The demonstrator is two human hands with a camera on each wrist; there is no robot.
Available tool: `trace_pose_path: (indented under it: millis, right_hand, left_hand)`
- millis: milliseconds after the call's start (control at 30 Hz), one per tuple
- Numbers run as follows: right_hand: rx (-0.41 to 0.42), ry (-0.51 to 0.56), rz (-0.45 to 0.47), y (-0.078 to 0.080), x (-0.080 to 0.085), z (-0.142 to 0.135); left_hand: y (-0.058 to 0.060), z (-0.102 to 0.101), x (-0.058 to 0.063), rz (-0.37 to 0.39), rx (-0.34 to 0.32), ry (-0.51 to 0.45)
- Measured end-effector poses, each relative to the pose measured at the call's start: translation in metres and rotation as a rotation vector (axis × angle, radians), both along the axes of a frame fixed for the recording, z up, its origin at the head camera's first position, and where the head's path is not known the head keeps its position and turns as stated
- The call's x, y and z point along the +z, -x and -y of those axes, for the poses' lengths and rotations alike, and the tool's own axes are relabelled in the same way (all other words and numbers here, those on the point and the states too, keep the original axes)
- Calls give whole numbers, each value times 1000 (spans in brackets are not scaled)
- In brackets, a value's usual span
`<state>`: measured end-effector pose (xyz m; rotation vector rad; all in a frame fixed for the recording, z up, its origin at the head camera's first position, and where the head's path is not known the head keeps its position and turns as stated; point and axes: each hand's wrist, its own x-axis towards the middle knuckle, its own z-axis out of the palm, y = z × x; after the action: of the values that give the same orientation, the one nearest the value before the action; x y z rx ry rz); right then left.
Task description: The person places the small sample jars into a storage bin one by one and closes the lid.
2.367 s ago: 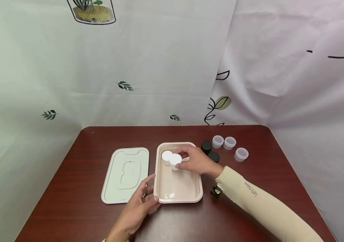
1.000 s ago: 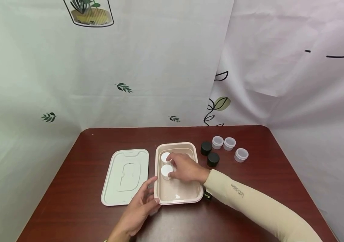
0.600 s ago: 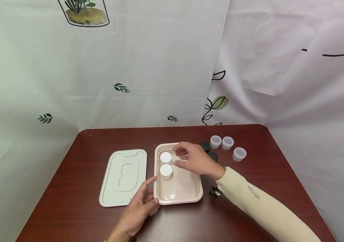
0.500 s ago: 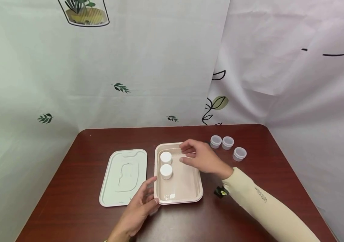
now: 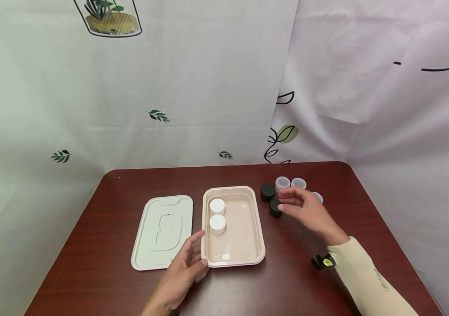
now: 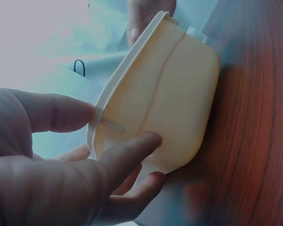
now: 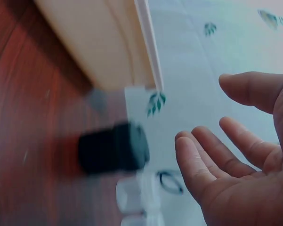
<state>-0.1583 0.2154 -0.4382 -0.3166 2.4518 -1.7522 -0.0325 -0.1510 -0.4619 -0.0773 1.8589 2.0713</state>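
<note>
My left hand (image 5: pixel 182 267) holds the near left corner of a beige rectangular plastic container (image 5: pixel 262 252). In the left wrist view, the thumb is at the rim, with other fingers against the outer wall. Two small white round jars (image 5: pixel 217 224) stand inside the container along its left side, one behind the other. My right hand (image 5: pixel 307 210) hovers right of the container, fingers spread and holding nothing. Closest to its fingertips is a black round jar (image 5: pixel 274 208), and a second black jar (image 5: pixel 267 193) stands just behind that one.
Translucent small tubs (image 5: pixel 282 183) stand behind the right hand, which partly covers them. A pale rectangular lid (image 5: pixel 163 232) lies flat left of the container. The dark red table (image 5: pixel 102 245) ends at the back against a patterned white cloth (image 5: pixel 192 79).
A white jar was set down in front of the other white jar and let go. My right hand then moved out of the container, rightward to the black jars. The left hand stayed put.
</note>
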Motion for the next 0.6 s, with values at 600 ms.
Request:
trace_pose_path:
  millis: [600]
  right_hand:
    - [-309, -177, -24, -15, -28, -91]
  left_hand:
    - [-1, 1, -2, 12, 3, 0]
